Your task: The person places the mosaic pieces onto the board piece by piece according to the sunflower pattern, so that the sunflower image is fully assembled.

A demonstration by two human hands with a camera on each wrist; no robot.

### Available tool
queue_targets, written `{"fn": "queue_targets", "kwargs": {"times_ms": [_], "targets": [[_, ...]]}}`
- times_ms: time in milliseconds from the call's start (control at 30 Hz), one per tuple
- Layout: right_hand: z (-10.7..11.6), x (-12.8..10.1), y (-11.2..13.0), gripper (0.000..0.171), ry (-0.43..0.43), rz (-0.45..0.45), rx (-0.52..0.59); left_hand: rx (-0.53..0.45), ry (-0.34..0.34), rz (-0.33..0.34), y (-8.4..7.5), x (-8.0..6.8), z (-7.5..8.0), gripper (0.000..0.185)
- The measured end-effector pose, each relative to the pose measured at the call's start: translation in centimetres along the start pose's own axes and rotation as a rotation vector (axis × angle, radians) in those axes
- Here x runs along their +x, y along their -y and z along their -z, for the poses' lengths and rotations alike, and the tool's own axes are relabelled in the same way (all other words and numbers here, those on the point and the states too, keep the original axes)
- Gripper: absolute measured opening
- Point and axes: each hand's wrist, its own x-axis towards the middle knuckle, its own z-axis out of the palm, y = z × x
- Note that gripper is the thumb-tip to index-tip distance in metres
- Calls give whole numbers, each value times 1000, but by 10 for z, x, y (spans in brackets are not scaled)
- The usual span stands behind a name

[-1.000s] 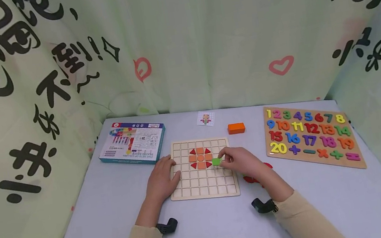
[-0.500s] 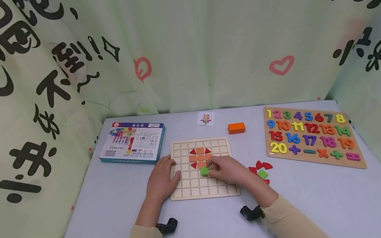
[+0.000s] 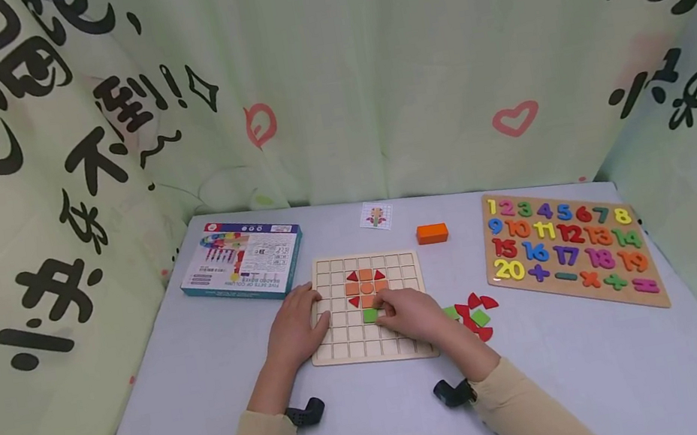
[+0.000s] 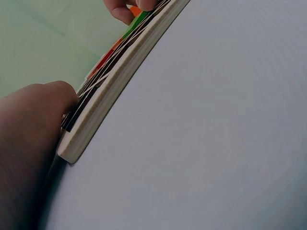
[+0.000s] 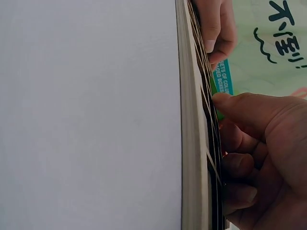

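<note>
A wooden grid board [image 3: 341, 342] lies on the table. Near its middle, orange tiles [image 3: 365, 276] form a cross with red triangles [image 3: 354, 302] at its corners; my right fingers hide the lower right corner. Just below the cross lies a green square tile [image 3: 369, 315]. My right hand [image 3: 410, 313] pinches this tile at its right side; in the right wrist view the thumb [image 5: 249, 110] meets its green edge. My left hand [image 3: 297, 326] rests along the board's left edge, its thumb over the frame.
Right of the board lie loose red pieces [image 3: 485, 333] and green squares [image 3: 480, 317], partly behind my right forearm. Farther back are an orange block [image 3: 432, 234] and a small picture card [image 3: 376, 215]. A box [image 3: 242, 259] stands back left, a number board [image 3: 573, 254] right.
My right hand has carried the green tile left and toward me, from the cross's right side to the cell below it. My left hand has stayed in place.
</note>
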Motion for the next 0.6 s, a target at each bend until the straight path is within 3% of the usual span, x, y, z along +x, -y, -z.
{"fn": "queue_targets", "kwargs": {"times_ms": [600], "targets": [[-2, -1, 0, 25, -2, -15, 2, 7, 2, -1, 0, 0, 0, 43]]}}
